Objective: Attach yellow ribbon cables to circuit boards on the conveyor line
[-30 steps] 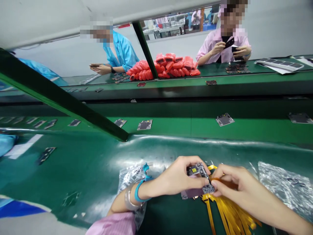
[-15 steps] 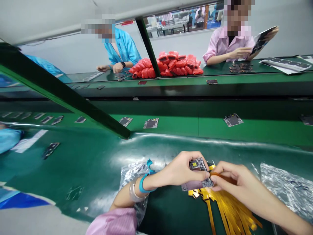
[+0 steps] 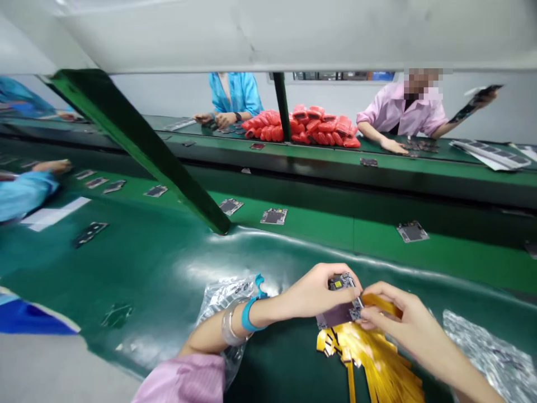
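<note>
My left hand [image 3: 325, 291] is closed on a small circuit board [image 3: 339, 314] with a yellow square on it, held tilted above the green mat. At the board's right edge, my right hand [image 3: 388, 310] pinches an orange flat ribbon cable [image 3: 381, 303]. The cable's end meets that edge; whether it sits in the connector I cannot tell, as fingertips cover it. Just below both hands, a fanned pile of yellow-orange ribbon cables [image 3: 373, 358] lies on the mat. A teal band and a clear bangle are on my left wrist.
Clear plastic bags lie left [image 3: 218, 296] and right [image 3: 490, 352] of my hands. Several circuit boards [image 3: 274, 216] rest on the green belt ahead. A slanted green post [image 3: 146, 157] stands to the left. Across the line, two co-workers sit near heaped red packets [image 3: 310, 126].
My view has tilted down a little. Both hands stay together at the board and cable. Across the line, the co-worker in pink has lowered one hand to the bench.
</note>
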Demonstrator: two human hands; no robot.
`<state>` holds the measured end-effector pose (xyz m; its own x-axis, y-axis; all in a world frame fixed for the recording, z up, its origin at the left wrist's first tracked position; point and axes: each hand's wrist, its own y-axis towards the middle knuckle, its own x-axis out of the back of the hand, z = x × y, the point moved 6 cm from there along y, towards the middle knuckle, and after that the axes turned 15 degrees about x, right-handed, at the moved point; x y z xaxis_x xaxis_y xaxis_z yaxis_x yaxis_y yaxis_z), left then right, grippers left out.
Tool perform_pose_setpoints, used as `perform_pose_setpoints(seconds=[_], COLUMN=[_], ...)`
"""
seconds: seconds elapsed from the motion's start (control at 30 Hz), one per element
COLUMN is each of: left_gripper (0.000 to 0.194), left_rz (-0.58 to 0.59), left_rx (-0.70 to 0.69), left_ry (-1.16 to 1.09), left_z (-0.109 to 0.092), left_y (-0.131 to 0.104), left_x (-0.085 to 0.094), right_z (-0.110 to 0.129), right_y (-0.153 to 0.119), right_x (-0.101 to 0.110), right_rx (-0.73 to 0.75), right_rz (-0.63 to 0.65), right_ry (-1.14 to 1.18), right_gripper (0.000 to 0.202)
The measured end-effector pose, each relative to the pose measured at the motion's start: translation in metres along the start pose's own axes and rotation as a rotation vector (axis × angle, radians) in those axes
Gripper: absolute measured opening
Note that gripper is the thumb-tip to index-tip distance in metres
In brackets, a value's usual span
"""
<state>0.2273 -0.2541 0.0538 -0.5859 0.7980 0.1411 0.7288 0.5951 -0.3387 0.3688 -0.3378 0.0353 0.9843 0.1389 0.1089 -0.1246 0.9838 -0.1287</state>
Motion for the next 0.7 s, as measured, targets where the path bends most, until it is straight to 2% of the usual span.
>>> perform_pose_setpoints(seconds=[0.07,0.13,0.27,0.4,0.47,0.53,0.63,0.7], left_gripper=[0.021,0.027,0.022,0.019,0.018,0.02,0.033,0.039], left_rz=[-0.043,-0.165,-0.45,-0.616,-0.697,-0.806,-1.027,-1.17], left_rx=[-0.019,-0.039,-0.086,-0.061,-0.005,0.081,0.249,0.372], left_ry=[0.017,0.033,0.076,0.144,0.191,0.238,0.309,0.364], left_z=[0.0,-0.002,-0.006,0.005,0.017,0.033,0.066,0.092], left_y=[0.005,0.011,0.026,0.039,0.044,0.045,0.038,0.029], left_x=[0.006,0.022,0.078,0.143,0.176,0.209,0.254,0.278], right_z=[-0.006,-0.009,-0.005,-0.006,-0.011,-0.021,-0.036,-0.043], right_y=[0.006,0.016,0.051,0.106,0.129,0.139,0.125,0.105], right_x=[0.006,0.014,0.041,0.079,0.099,0.118,0.129,0.119], right_rx=[-0.018,-0.013,0.082,0.204,0.247,0.252,0.253,0.264], right_rz=[-0.026,-0.037,-0.119,-0.304,-0.416,-0.544,-0.63,-0.574], right_ry=[0.031,0.025,-0.012,-0.08,-0.159,-0.294,-0.512,-0.609], right_gripper=[0.031,0.035,0.041,0.059,0.069,0.078,0.077,0.067])
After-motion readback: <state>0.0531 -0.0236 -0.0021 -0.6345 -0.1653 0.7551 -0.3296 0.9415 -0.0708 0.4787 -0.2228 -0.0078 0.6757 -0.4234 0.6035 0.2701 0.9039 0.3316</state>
